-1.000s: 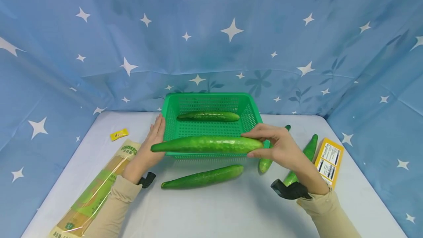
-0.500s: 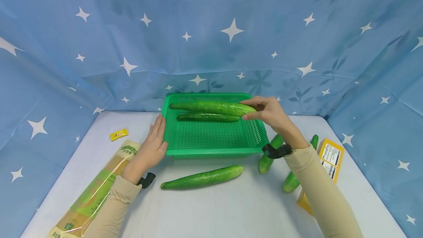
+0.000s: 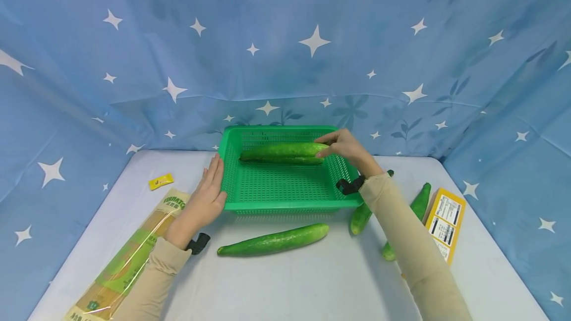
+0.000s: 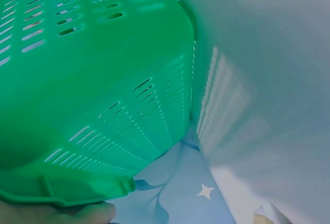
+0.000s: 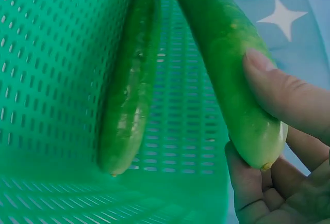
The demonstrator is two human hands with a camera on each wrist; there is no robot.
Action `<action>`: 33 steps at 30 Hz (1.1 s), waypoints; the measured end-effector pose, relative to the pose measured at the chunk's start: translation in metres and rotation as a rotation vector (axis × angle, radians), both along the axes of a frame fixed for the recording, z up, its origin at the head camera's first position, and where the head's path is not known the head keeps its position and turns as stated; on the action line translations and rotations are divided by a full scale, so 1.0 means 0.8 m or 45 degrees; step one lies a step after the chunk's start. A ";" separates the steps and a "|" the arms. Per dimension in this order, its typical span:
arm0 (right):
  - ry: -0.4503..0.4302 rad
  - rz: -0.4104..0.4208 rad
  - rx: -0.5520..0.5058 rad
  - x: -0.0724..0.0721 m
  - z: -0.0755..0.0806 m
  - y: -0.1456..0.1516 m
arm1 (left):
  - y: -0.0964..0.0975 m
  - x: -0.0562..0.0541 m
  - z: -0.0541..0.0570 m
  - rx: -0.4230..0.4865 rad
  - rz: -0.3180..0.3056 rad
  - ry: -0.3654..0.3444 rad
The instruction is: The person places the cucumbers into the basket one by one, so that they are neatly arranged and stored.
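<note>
My right hand [image 3: 347,148] pinches the blunt right end of a cucumber [image 3: 283,149] inside the green plastic basket [image 3: 290,205]. In the right wrist view the thumb lies on top of that cucumber and the fingers curl below it. A second cucumber [image 5: 126,95] lies on the basket floor beside it, partly covered by the held one in the head view. Fingers straight, my left hand [image 3: 207,197] rests against the basket's left side. The left wrist view shows its fingertips [image 4: 95,213] at the basket's rim.
In front of the basket lies a cucumber [image 3: 274,240]. To the right are two more, one near the basket [image 3: 360,219] and one farther out [image 3: 420,202], beside a yellow box [image 3: 445,219]. A noodle pack [image 3: 129,256] and small yellow sachet [image 3: 160,181] lie left.
My right hand has carried its cucumber from above the basket's front rim to the back, then lowered it beside the other cucumber and shifted slightly left. The left hand stays at the basket's side.
</note>
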State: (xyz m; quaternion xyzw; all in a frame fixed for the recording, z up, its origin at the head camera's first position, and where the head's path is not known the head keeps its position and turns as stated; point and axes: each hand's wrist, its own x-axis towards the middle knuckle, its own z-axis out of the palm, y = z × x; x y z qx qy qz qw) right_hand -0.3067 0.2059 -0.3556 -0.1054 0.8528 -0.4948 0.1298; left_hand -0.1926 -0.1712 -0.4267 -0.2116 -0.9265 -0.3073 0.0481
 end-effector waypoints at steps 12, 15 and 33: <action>0.004 0.004 0.183 -0.009 -0.030 -0.021 | 0.001 0.001 0.001 0.011 -0.002 -0.006; 0.014 -0.018 0.253 -0.010 -0.035 -0.024 | 0.001 0.001 0.001 0.010 -0.002 -0.005; -0.066 -0.081 0.630 -0.028 -0.049 -0.039 | 0.000 0.001 0.001 0.011 0.000 0.027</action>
